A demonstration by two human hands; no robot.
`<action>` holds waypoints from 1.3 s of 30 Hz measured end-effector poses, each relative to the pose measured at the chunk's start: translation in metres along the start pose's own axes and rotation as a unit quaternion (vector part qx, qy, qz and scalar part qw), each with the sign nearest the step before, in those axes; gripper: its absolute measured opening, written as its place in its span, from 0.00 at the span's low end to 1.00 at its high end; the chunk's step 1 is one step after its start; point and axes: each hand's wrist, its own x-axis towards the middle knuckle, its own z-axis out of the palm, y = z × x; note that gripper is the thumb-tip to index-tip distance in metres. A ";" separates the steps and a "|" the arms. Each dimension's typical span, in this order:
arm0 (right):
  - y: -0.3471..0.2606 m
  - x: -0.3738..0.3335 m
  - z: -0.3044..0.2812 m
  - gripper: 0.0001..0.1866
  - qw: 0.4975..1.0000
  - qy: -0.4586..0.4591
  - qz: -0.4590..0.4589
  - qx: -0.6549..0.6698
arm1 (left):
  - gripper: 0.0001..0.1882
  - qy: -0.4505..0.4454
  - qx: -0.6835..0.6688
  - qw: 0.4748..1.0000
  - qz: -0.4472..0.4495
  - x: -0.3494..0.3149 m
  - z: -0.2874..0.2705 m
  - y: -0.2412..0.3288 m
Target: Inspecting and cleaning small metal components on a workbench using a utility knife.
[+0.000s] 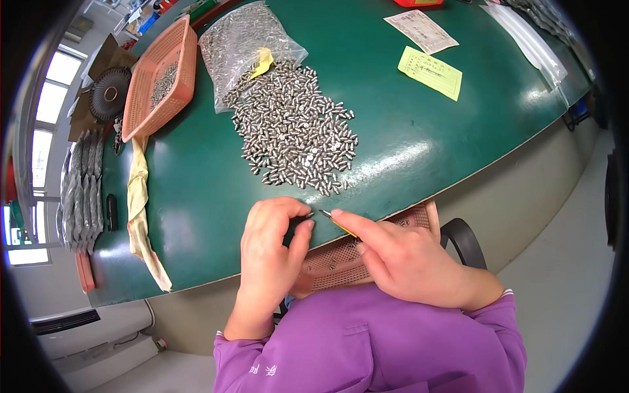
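Over the table's near edge, my left hand [272, 245] is closed, its thumb and forefinger curled toward each other around a small metal part [310, 215]. My right hand [413, 262] is wrapped round a slim pointed tool [342, 227] with yellow on its shaft, the forefinger stretched along it. The exact kind of tool does not show. Its tip points at the small part, a short gap apart. Just beyond both hands spreads a heap of small silvery metal parts [295, 131] with tapered ends. Below the hands, a pink perforated basket [337, 262] with a few parts in it sits partly under the table edge.
A clear plastic bag [242, 39] full of parts lies behind the heap. An orange-pink basket [187, 85] stands at left, beside a yellowish cloth strip [139, 203], a black marker-like object [112, 213] and grey packets [82, 190]. Paper slips [432, 72] and plastic sleeves [527, 42] lie far right.
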 end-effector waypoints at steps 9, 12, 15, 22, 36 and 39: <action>-0.005 0.002 -0.001 0.30 0.999 -0.025 0.023 -0.029 | 0.09 0.004 0.017 1.000 -0.011 0.002 0.005 -0.002; -0.008 0.003 -0.001 0.30 0.999 -0.038 0.021 -0.028 | 0.09 0.005 0.019 1.000 -0.018 0.001 0.003 -0.003; -0.004 0.002 0.004 0.31 0.999 -0.033 0.005 -0.019 | 0.09 0.006 0.017 0.999 -0.029 0.000 0.004 -0.003; -0.002 0.006 0.001 0.32 0.999 -0.035 -0.017 0.007 | 0.08 0.007 0.000 1.000 -0.025 0.002 0.006 -0.006; 0.007 -0.007 -0.005 0.29 1.000 0.014 0.003 0.024 | 0.09 -0.067 -0.040 0.997 0.009 0.004 -0.007 0.002; 0.008 -0.005 -0.012 0.28 0.999 0.041 0.005 0.016 | 0.09 -0.006 0.041 0.999 0.032 0.017 0.007 -0.002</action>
